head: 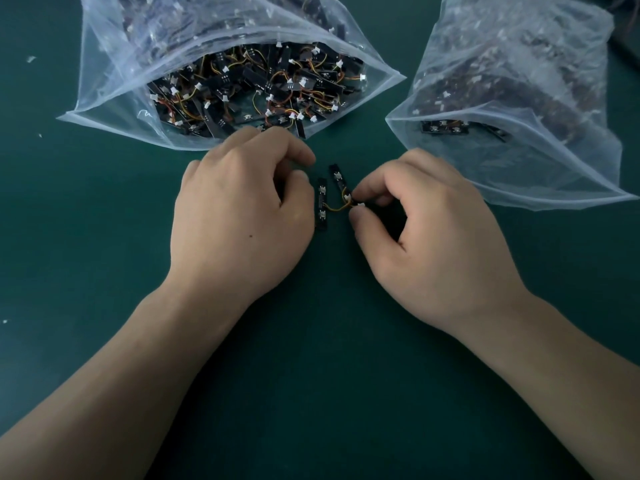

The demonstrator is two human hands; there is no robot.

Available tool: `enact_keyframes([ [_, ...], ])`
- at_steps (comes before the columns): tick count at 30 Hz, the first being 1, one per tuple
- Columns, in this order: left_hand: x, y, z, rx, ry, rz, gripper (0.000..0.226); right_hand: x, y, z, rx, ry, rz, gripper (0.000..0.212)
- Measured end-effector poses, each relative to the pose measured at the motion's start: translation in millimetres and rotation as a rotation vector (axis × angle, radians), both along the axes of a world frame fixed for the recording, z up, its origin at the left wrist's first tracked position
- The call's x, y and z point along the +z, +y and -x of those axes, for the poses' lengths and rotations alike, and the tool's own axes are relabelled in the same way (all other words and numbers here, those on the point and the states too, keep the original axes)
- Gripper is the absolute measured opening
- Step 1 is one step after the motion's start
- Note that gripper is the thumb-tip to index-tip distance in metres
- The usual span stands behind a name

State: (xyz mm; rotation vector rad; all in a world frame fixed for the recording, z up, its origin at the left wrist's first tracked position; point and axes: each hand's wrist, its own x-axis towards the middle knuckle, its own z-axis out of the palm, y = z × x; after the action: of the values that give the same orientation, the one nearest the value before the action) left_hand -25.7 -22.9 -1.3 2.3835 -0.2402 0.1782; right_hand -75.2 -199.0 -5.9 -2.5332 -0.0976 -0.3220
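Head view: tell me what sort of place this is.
Probably an electronics assembly bench: a dark green mat, an open clear bag full of small wired circuit boards, and the right hand pinching a white connector.

no text, label, brand or number clear enough to read. only tiny pale marks on the black strip boards at the centre, between the hands, too small to make out. same kind of faint marks on the boards inside the open clear bag at 11 o'clock, and blurred behind the plastic of the second bag at 2 o'clock.
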Motion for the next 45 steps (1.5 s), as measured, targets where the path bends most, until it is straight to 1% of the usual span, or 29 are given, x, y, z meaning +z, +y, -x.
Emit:
enact_keyframes([
  [4,0.4,-0.4,0.3,-0.083,-0.003,0.001,0.037,0.2,0.7,0.3,-0.002,-0.004,0.000,0.009],
  [9,-0.5,1.3,-0.6,-0.143,0.007,-0.068,0.043,1.2,1.3,0.6,-0.005,-0.006,0.007,0.010],
  [15,-3.9,2.7,-1.0,-0.258,-0.001,-0.246,0.053,1.5,1.2,0.5,0.000,-0.003,0.009,0.009],
  [18,-4.9,3.1,-1.8,-0.251,-0.006,-0.279,0.052,2.0,1.8,0.8,-0.002,0.001,0.007,0.009],
  [24,-4.8,-0.5,-0.4,-0.198,0.002,-0.252,0.046,3.9,-0.5,-0.8,-0.063,0.026,0.026,0.015],
  [32,-5.8,-0.9,0.2,-0.197,-0.007,-0.262,0.043,7.2,-4.6,-2.4,-0.172,0.002,0.191,0.021],
  [34,-5.9,-0.7,-0.6,-0.197,-0.004,-0.256,0.042,6.7,-4.6,-1.8,-0.169,-0.004,0.225,0.019],
  [37,-6.1,0.0,-1.1,-0.204,0.000,-0.249,0.040,4.8,-5.0,-0.8,-0.144,-0.032,0.233,0.012],
  [40,-6.1,1.9,-1.1,-0.227,-0.012,-0.258,0.041,1.9,-4.7,-2.0,-0.063,-0.018,0.217,0.027],
  [45,-4.9,1.9,-1.7,-0.242,-0.015,-0.254,0.041,0.5,-6.5,-3.9,-0.032,-0.004,0.161,0.030],
])
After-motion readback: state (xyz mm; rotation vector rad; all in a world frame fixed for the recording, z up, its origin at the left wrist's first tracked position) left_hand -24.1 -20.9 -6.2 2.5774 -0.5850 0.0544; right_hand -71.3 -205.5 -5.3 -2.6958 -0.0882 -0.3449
